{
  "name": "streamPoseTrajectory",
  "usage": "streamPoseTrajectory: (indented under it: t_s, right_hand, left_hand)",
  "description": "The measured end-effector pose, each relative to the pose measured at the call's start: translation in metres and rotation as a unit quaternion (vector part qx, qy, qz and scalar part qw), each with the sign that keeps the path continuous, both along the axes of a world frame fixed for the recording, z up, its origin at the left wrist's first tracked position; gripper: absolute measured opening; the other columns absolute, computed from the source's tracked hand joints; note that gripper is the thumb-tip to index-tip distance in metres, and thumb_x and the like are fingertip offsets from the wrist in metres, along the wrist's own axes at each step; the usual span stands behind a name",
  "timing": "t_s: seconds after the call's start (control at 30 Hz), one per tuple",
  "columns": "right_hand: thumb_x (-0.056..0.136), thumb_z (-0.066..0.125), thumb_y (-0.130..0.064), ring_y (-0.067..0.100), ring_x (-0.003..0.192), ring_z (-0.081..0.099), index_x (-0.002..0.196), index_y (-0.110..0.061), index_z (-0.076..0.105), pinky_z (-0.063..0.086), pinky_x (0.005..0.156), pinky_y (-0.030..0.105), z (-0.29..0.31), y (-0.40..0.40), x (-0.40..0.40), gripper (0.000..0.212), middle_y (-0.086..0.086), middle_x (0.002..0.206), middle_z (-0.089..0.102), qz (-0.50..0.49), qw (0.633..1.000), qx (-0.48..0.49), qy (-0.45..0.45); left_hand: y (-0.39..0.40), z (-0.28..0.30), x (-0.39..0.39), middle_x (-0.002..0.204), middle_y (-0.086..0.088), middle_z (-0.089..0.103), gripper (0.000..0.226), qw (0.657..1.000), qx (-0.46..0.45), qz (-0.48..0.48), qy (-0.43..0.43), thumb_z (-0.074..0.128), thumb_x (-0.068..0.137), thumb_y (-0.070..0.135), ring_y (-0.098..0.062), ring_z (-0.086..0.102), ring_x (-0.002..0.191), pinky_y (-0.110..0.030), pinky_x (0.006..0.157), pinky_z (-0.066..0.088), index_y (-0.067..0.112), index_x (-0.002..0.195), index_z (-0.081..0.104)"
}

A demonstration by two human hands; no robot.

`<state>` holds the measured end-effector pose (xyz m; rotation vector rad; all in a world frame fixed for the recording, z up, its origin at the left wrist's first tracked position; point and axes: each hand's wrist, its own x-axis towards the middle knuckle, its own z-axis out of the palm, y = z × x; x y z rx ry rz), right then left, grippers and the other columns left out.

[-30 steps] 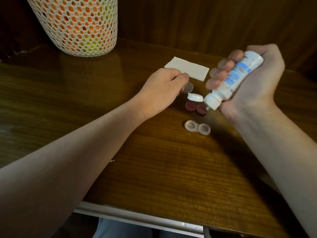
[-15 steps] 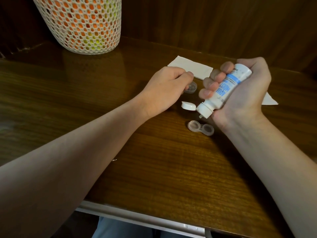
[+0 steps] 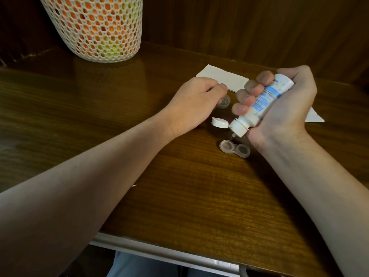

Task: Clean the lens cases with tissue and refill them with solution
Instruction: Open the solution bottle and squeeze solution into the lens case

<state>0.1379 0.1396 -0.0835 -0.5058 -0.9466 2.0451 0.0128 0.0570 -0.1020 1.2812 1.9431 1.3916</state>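
My right hand (image 3: 283, 108) grips a white solution bottle (image 3: 261, 105) with blue lettering, tipped nozzle-down, its flip cap (image 3: 219, 122) hanging open. The nozzle sits just above the left well of a clear lens case (image 3: 234, 148) lying uncapped on the wooden table. My left hand (image 3: 191, 104) rests knuckles-up on the table, fingertips curled on a small clear lens-case piece (image 3: 224, 101). A folded white tissue (image 3: 221, 79) lies behind my hands. A dark red lens case is almost wholly hidden behind the bottle.
A white mesh basket (image 3: 95, 29) with orange and yellow contents stands at the back left. A second white tissue (image 3: 313, 116) pokes out behind my right hand. A wooden wall runs along the back. The table's front edge (image 3: 159, 250) is near my body.
My right hand has lowered and moved the bottle toward me, from over the dark red case to over the clear case. My left hand has hardly moved.
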Motion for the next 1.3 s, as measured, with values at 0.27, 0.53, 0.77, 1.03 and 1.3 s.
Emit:
streamPoseTrajectory:
  t_s: [0.27, 0.53, 0.77, 1.03, 1.3]
  right_hand:
    - [0.115, 0.034, -0.032, 0.018, 0.042, 0.047, 0.076, -0.019, 0.041, 0.045, 0.047, 0.027, 0.0013, 0.0062, 0.0032, 0.042, 0.000, 0.048, 0.048, 0.003, 1.000, 0.000, -0.014]
    - [0.115, 0.037, -0.019, 0.018, 0.041, 0.050, 0.079, -0.018, 0.043, 0.047, 0.050, 0.031, 0.0013, 0.0039, 0.0022, 0.037, -0.002, 0.046, 0.051, -0.038, 0.998, 0.047, -0.020]
    - [0.116, 0.033, -0.026, 0.015, 0.038, 0.050, 0.079, -0.022, 0.042, 0.048, 0.048, 0.029, 0.0008, 0.0019, 0.0021, 0.039, -0.004, 0.044, 0.050, -0.016, 0.999, 0.038, -0.007]
    - [0.115, 0.034, -0.029, 0.017, 0.041, 0.048, 0.076, -0.021, 0.040, 0.046, 0.046, 0.027, 0.0009, 0.0042, 0.0035, 0.040, -0.001, 0.047, 0.048, 0.000, 1.000, 0.018, -0.008]
    - [0.100, 0.052, -0.038, 0.013, 0.048, 0.048, 0.065, -0.015, 0.057, 0.044, 0.045, 0.025, -0.0018, 0.0070, 0.0012, 0.042, -0.001, 0.060, 0.051, 0.013, 0.995, -0.085, 0.041]
  left_hand:
    - [0.0003, -0.0002, -0.0005, 0.060, 0.011, 0.048, 0.042, 1.000, 0.005, -0.001, 0.008, 0.049, 0.112, 0.029, 0.006, 0.050, 0.044, -0.005, 0.045, 0.035, 0.016, 0.073, 0.059]
    - [-0.0009, 0.0013, 0.0006, 0.063, 0.011, 0.050, 0.042, 1.000, 0.001, -0.005, 0.008, 0.048, 0.112, 0.029, 0.009, 0.051, 0.045, -0.004, 0.045, 0.035, 0.018, 0.072, 0.059]
    - [-0.0012, 0.0014, 0.0006, 0.064, 0.010, 0.050, 0.043, 1.000, 0.002, 0.002, 0.013, 0.049, 0.112, 0.029, 0.010, 0.052, 0.047, -0.005, 0.046, 0.037, 0.018, 0.072, 0.059]
    - [-0.0014, 0.0019, 0.0011, 0.062, 0.011, 0.049, 0.042, 1.000, 0.001, 0.001, 0.013, 0.049, 0.112, 0.029, 0.008, 0.050, 0.044, -0.005, 0.044, 0.035, 0.019, 0.072, 0.059]
    - [-0.0015, 0.0026, -0.0021, 0.054, 0.017, 0.049, 0.042, 1.000, 0.020, -0.006, -0.003, 0.044, 0.113, 0.031, 0.006, 0.049, 0.044, -0.005, 0.045, 0.035, 0.019, 0.076, 0.058]
